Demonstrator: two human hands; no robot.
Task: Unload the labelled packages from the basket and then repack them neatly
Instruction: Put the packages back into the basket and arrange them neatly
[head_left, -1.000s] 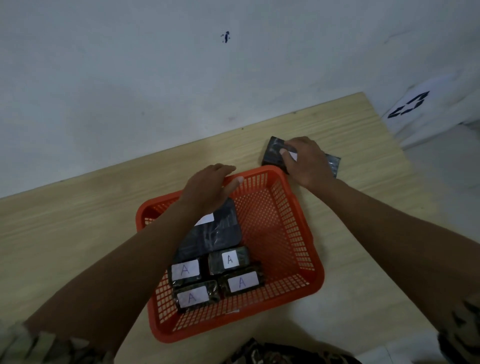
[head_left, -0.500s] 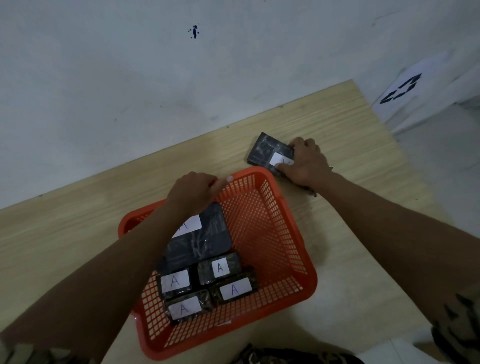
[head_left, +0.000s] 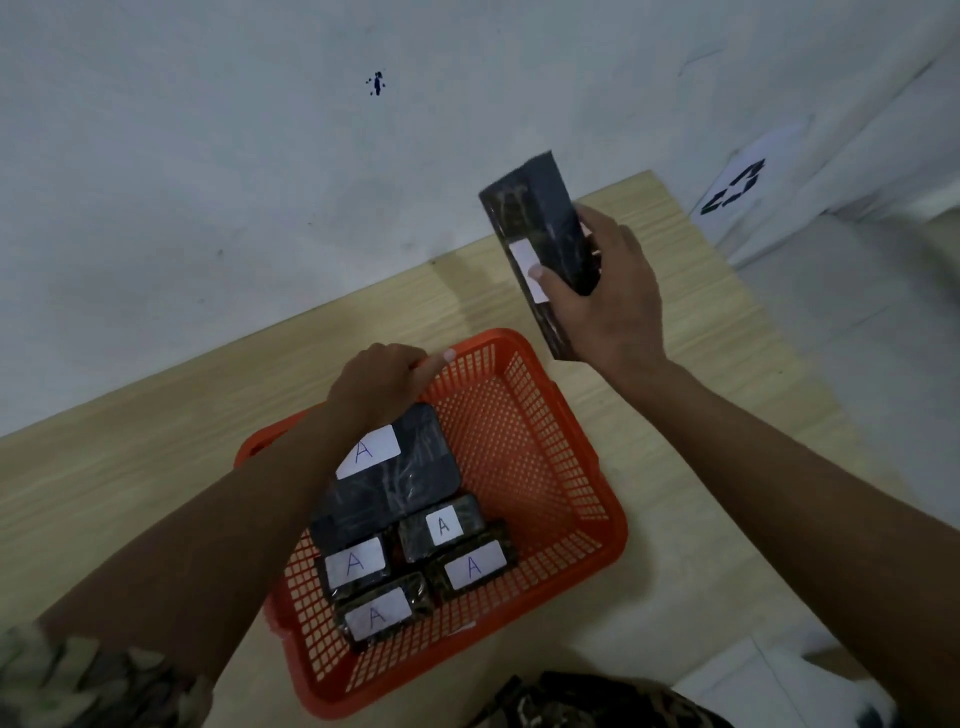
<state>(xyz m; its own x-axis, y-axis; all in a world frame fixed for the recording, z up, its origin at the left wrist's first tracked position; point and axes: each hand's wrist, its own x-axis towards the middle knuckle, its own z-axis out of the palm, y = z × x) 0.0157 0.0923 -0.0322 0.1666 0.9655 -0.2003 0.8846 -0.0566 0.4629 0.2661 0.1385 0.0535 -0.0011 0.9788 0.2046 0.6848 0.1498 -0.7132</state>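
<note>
Since 0.5 s ago, our right hand (head_left: 613, 301) has lifted the long black package (head_left: 540, 244) off the worktop (head_left: 701, 332); it now hangs upright in the upper right of the frame, above and beyond the orange basket (head_left: 571, 499). Our grip there is wrapped around the package's lower half, thumb pressed over its white label, so we cannot read the writing. We judge it is held on end to drop into the free right side of the basket.

Our left hand (head_left: 379, 384) is curled over the basket's far rim at centre frame, steadying it, we think.

Inside, along the left side, a large flat package (head_left: 395, 483) lies with a white label reading "A". Toward the lower frame, 4 small packages (head_left: 415, 571) sit packed 2 by 2, touching, each label reading "A". On the wall at upper right, a white sheet (head_left: 737, 192) bears a dark arrow-like symbol.
</note>
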